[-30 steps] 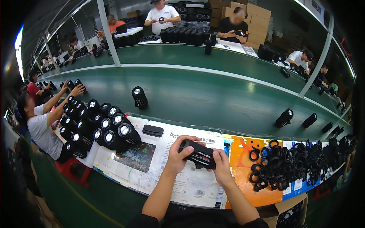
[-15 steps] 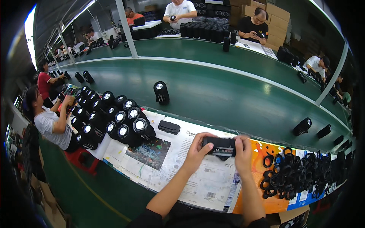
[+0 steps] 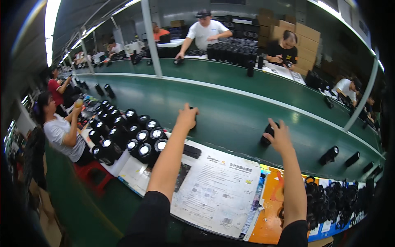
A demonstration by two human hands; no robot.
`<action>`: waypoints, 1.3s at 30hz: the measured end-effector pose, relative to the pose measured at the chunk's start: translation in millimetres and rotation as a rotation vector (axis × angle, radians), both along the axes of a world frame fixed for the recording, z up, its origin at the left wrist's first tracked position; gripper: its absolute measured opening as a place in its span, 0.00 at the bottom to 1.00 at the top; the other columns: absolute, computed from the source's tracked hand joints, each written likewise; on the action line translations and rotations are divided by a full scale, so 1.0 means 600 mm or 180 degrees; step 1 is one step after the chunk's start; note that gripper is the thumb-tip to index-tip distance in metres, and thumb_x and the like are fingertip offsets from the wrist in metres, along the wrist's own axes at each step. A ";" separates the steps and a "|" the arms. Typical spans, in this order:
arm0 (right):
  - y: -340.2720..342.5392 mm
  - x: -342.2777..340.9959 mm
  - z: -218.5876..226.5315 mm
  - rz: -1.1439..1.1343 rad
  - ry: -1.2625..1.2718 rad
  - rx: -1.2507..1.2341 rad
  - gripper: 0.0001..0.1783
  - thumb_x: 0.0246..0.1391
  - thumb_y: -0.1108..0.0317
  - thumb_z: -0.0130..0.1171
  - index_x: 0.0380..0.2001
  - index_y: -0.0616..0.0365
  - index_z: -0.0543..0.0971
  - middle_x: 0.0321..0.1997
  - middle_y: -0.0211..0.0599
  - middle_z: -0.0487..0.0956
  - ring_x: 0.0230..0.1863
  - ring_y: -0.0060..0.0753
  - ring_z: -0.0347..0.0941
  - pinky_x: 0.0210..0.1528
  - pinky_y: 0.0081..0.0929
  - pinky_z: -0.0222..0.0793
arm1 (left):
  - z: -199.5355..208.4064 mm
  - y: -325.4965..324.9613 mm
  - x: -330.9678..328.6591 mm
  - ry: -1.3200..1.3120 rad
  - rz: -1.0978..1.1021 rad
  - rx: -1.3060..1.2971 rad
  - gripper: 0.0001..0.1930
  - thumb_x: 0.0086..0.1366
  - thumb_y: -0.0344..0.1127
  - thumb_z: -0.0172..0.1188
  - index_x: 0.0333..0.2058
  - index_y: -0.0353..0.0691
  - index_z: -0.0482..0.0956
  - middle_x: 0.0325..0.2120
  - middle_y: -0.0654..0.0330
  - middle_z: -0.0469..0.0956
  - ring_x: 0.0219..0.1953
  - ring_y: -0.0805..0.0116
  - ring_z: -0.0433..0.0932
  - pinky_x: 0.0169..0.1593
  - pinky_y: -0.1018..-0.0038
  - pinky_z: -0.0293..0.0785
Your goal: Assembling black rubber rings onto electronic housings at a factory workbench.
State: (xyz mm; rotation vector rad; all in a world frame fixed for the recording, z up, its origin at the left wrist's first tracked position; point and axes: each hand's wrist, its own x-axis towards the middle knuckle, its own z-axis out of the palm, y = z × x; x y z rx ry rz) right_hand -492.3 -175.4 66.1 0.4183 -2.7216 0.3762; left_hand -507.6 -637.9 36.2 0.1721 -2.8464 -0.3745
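My left hand (image 3: 187, 118) reaches over the green conveyor belt, its fingers curled round a black cylindrical speaker (image 3: 194, 120) that it mostly covers. Farther right, my right hand (image 3: 280, 136) is open with spread fingers beside another black cylindrical speaker (image 3: 266, 139) standing on the belt. Whether the right thumb touches that speaker is hard to tell. Below my arms lies the worktop with a white printed sheet (image 3: 218, 181). A flat black oblong part (image 3: 191, 151) rests at its far left corner.
Many black speakers with silver ends (image 3: 142, 136) crowd the worktop's left side. A heap of black rings (image 3: 329, 201) covers its right. More speakers (image 3: 329, 155) stand along the green belt (image 3: 230, 111). A co-worker in white (image 3: 61, 133) sits at left; others work across the belt.
Both hands have left the worktop and stretched out over the belt, moving apart. The black speaker they held together is no longer between them. Across the belt, a co-worker has reached down to a speaker.
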 end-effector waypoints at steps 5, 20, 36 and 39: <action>-0.024 0.147 -0.023 0.1109 0.0057 -0.1163 0.49 0.52 0.58 0.82 0.76 0.50 0.71 0.78 0.55 0.68 0.77 0.61 0.63 0.78 0.51 0.63 | 0.112 0.138 0.155 0.0085 -0.0783 0.0996 0.31 0.53 0.29 0.81 0.56 0.58 0.84 0.54 0.49 0.73 0.48 0.41 0.84 0.55 0.54 0.86; -0.081 0.357 -0.155 0.1008 -0.1433 -0.2828 0.58 0.49 0.57 0.86 0.77 0.63 0.65 0.67 0.56 0.80 0.67 0.47 0.81 0.69 0.39 0.76 | -0.094 0.365 0.324 0.0369 -0.2102 0.5864 0.30 0.61 0.28 0.78 0.59 0.35 0.74 0.54 0.51 0.83 0.59 0.58 0.83 0.67 0.60 0.79; -0.067 0.371 -0.160 0.1025 -0.1785 -0.3089 0.40 0.51 0.54 0.85 0.59 0.65 0.77 0.51 0.48 0.86 0.53 0.38 0.86 0.58 0.33 0.80 | -0.121 0.401 0.323 -0.0141 -0.2342 0.6760 0.31 0.60 0.42 0.80 0.56 0.39 0.76 0.45 0.53 0.82 0.51 0.55 0.84 0.58 0.58 0.84; -0.072 0.376 -0.156 0.0960 -0.1811 -0.2981 0.40 0.50 0.59 0.87 0.58 0.68 0.76 0.48 0.41 0.85 0.49 0.26 0.82 0.56 0.29 0.80 | -0.119 0.399 0.326 -0.0190 -0.2240 0.6672 0.29 0.61 0.40 0.79 0.55 0.39 0.76 0.44 0.53 0.83 0.49 0.56 0.84 0.56 0.59 0.84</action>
